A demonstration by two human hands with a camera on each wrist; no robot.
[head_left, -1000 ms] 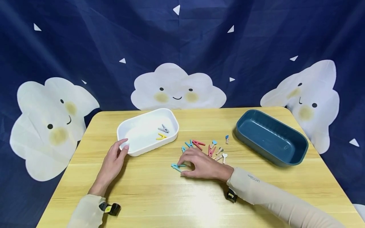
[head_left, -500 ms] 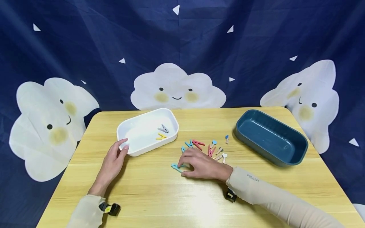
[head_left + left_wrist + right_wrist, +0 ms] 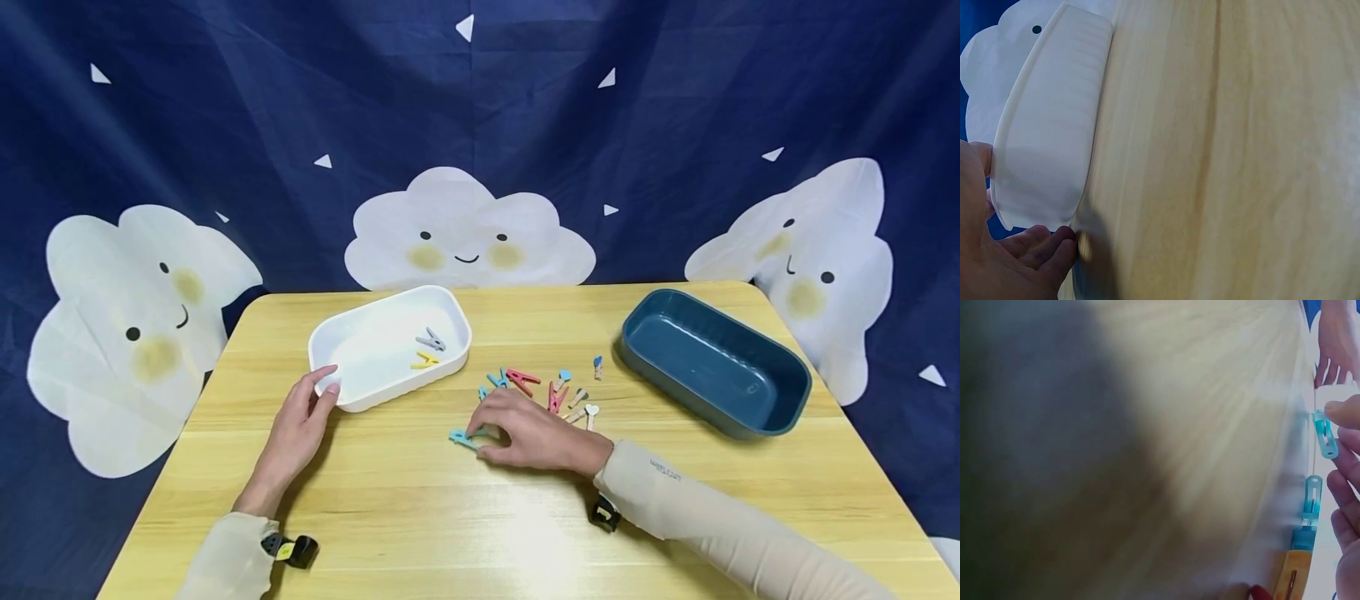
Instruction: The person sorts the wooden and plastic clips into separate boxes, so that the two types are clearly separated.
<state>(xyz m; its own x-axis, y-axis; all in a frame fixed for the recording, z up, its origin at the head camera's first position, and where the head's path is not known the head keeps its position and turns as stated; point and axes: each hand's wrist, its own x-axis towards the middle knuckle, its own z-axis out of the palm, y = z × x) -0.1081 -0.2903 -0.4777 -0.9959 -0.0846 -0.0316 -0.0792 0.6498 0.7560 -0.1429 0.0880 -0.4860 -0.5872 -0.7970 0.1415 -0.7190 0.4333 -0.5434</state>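
Note:
My left hand holds the near left corner of a white plastic bin; in the left wrist view its fingers curl at the bin's end. Inside the bin lie a grey clothespin and a yellow clothespin. At the table's middle my right hand pinches a light teal clothespin between thumb and fingers, low over the wood. The right wrist view shows this teal clothespin against the thumb, with another teal clothespin beyond the fingers.
Behind the right hand lie red clothespins, a blue clothespin and several small wooden clips, one with a white heart. A dark blue bin stands at the right. A navy cloud-print curtain hangs behind the table.
The teal clothespin's two handles have come closer together between the right thumb and fingers. The left hand and white bin have stayed in place.

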